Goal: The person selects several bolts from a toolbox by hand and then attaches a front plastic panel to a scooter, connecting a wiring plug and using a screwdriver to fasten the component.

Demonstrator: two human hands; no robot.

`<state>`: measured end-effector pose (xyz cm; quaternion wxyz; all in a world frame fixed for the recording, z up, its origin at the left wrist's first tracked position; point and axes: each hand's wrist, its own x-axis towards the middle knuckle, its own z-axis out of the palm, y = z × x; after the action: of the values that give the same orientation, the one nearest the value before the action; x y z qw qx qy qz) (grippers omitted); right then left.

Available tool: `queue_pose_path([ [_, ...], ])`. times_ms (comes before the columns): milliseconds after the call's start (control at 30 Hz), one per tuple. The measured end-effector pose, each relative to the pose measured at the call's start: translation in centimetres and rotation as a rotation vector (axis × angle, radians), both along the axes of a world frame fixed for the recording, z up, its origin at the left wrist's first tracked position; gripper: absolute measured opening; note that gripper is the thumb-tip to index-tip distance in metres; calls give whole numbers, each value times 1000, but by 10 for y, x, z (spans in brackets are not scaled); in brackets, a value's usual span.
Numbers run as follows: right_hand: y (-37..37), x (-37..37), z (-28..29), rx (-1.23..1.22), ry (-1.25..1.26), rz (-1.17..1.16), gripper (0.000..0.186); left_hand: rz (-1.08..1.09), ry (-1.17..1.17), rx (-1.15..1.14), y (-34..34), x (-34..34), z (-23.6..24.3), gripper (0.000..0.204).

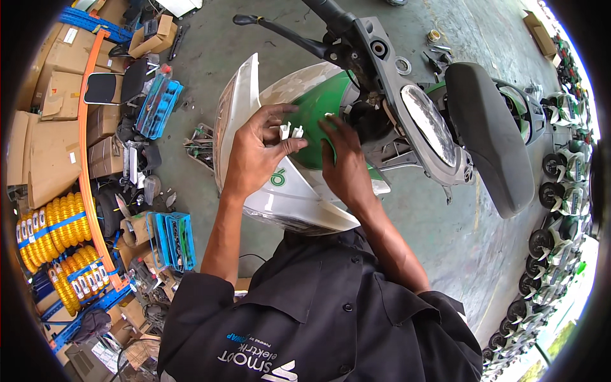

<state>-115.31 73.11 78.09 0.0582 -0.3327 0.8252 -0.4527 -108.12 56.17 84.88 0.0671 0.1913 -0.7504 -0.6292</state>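
Two small white plastic pieces [285, 132] stand out between the thumb and fingers of my left hand [253, 153], which is closed on them above the scooter's front bodywork. To their right lies a curved green panel [316, 102], set between white fairing panels [280, 205]. Against the right part of this green panel rests my right hand [345, 159], its fingers apart and slightly bent. A tiny white bit [329, 115] shows at its fingertips; whether the hand grips it is unclear.
The scooter's handlebar with a brake lever [280, 28], headlight [428, 121] and dark seat [487, 140] extend at upper right. Shelves with cardboard boxes [60, 95], yellow coils [54, 229] and blue bins [159, 105] line the left. Parked scooters [563, 184] stand along the right.
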Motion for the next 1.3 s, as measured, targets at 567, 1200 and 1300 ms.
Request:
queue_pose_path([
  [567,59,19,-43,-126,29,-59,32,-674,-429,-283,1,-58,11,33],
  [1200,74,2,-42,-285,-321,-110,24,-944,-610,-217,6,-99,-17,34],
  [1300,78,1,-40,-291,-438,-114,21,-860,-613,-239,4,-96,-15,36],
])
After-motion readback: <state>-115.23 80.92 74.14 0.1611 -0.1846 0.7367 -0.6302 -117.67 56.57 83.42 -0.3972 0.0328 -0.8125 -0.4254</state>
